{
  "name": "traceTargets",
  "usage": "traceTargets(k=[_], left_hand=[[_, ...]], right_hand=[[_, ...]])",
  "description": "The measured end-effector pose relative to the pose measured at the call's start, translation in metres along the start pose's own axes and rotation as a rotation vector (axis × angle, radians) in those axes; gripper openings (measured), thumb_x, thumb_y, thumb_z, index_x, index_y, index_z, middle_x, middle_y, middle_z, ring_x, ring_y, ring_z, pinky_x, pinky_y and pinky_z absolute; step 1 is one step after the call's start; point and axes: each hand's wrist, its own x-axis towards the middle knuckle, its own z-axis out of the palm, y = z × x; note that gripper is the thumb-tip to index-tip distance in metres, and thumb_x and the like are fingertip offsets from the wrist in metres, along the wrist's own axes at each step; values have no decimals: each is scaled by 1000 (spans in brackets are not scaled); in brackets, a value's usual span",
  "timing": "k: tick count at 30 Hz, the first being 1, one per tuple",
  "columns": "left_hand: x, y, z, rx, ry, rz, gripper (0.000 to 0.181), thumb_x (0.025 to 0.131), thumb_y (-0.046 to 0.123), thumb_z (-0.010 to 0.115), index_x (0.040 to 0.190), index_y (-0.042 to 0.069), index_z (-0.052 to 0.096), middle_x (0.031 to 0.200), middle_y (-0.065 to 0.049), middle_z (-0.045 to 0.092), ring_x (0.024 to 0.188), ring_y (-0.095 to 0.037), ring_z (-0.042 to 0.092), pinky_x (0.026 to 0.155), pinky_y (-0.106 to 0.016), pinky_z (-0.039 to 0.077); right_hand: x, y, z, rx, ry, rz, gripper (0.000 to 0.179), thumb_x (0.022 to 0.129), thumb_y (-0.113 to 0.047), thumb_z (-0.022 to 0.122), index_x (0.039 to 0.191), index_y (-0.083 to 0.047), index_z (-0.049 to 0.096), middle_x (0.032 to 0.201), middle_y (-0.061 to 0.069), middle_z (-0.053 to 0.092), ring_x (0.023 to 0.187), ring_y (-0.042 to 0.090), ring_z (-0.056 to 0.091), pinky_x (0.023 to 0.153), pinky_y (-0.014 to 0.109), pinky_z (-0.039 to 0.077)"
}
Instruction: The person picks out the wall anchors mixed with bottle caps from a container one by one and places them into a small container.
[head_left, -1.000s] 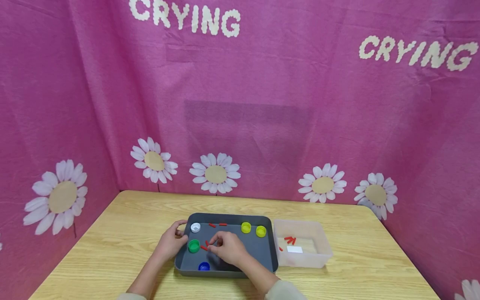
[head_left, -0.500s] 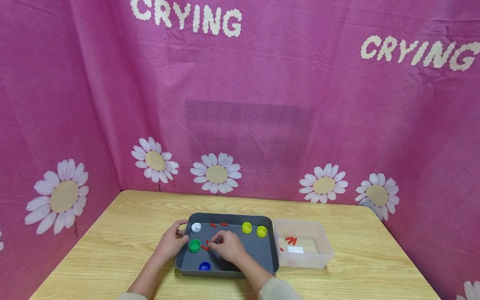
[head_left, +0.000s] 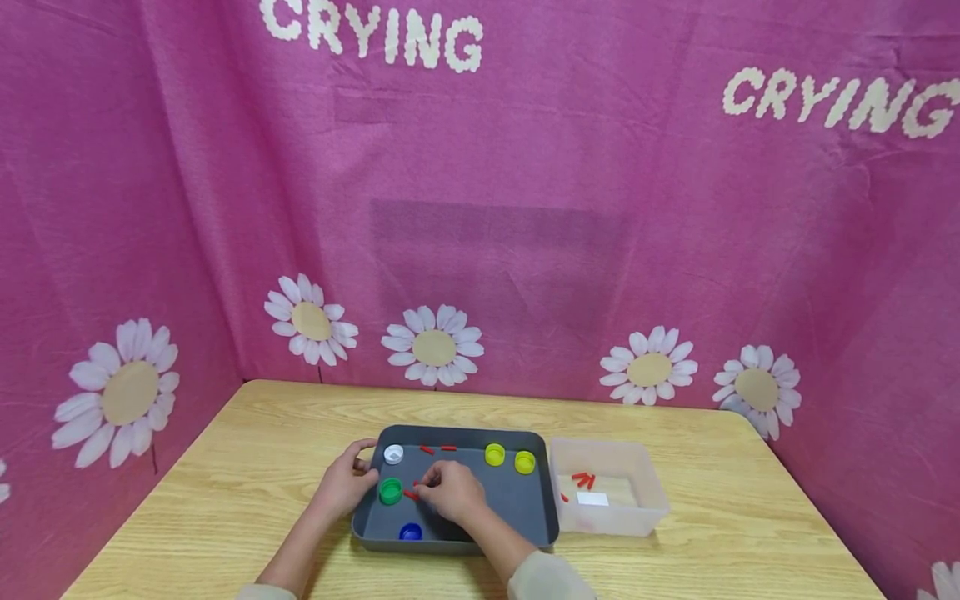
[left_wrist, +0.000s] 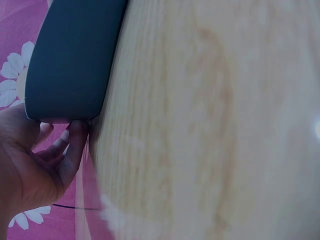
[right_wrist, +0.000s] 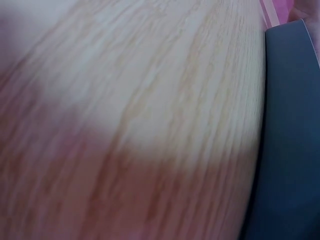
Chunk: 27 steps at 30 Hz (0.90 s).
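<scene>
A dark grey tray (head_left: 517, 508) lies on the table, with small red sticks and bottle caps in it. My left hand (head_left: 347, 483) grips its left end, thumb at the rim and fingertips against the outer wall, as the left wrist view also shows. Inside the tray, my right hand (head_left: 456, 492) pinches at a short red stick (head_left: 416, 483), whose lower part the fingertips hide. Another red stick (head_left: 410, 495) lies just beside them. Left of these sits a green cap (head_left: 390, 492), with a white cap (head_left: 393, 454) behind and a blue cap (head_left: 410, 532) in front.
Two yellow caps, one being the nearer yellow cap (head_left: 524, 462), sit at the tray's back right. A red stick (head_left: 448, 448) and another lie along the back. Right of the tray stands a translucent bin (head_left: 647, 518) with several red sticks and a white piece (head_left: 592, 499).
The right hand stays at the red sticks, its fingertips shifting only slightly and its forearm swinging a little to the left. The left hand keeps its grip on the tray.
</scene>
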Motion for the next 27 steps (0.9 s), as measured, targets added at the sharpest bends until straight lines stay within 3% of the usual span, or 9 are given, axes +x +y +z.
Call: traceTargets(k=[7,14,21,27], left_hand=[[-1,3,-1,-13,-12,4,49,79,4,58,127,3,51,83,-8,56,76,-18,52,65,-27,41],[-2,0,-1,-26,0,52,47,78,7,58,124,2,52,81,-8,56,73,-18,52,63,-27,42],[-1,2,-1,-11,-9,-9,49,79,4,58,128,4,51,83,-8,56,77,-18,52,65,-27,41],[1,1,-1,15,-18,-18,50,80,5,59,129,4,50,85,-8,55,79,-18,53,66,-28,42]], right_hand=[[0,1,0,-38,-1,3,11,78,-25,72,74,-16,67,67,-6,61,61,9,49,57,28,37],[-1,2,-3,-62,0,0,12,76,-25,72,69,-17,66,63,-8,59,57,7,48,55,28,37],[-1,3,-3,-80,-3,13,13,75,-26,73,67,-19,65,62,-9,58,57,6,47,55,27,37],[-1,6,-3,-28,-4,0,11,74,-22,73,67,-17,65,56,-8,59,52,5,50,54,26,37]])
